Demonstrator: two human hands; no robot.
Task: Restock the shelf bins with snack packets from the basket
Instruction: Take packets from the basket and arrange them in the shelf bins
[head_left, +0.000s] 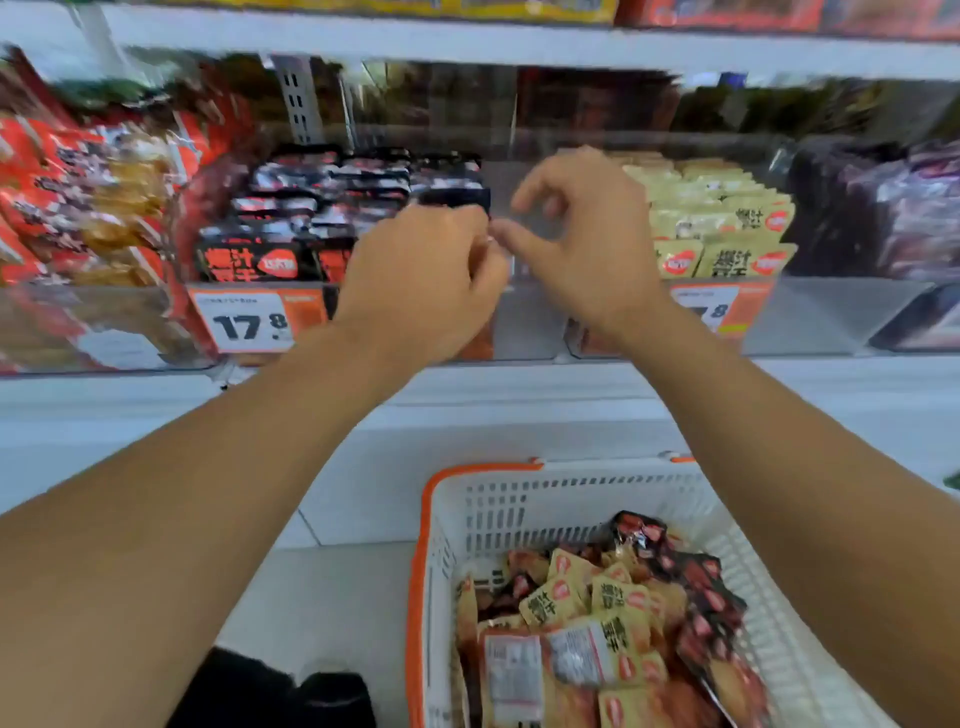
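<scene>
Head view: left hand (426, 275) raised at shelf, fingers curled around black snack packet (454, 200), top edge showing just above knuckles. Right hand (582, 234) just right of it, fingers loosely curled, holding nothing, thumb tip near left knuckles. Black-packet bin (260, 312) left of grip, yellow-packet bin (727, 306) right. Basket (519, 499) of packets well below both hands
</scene>
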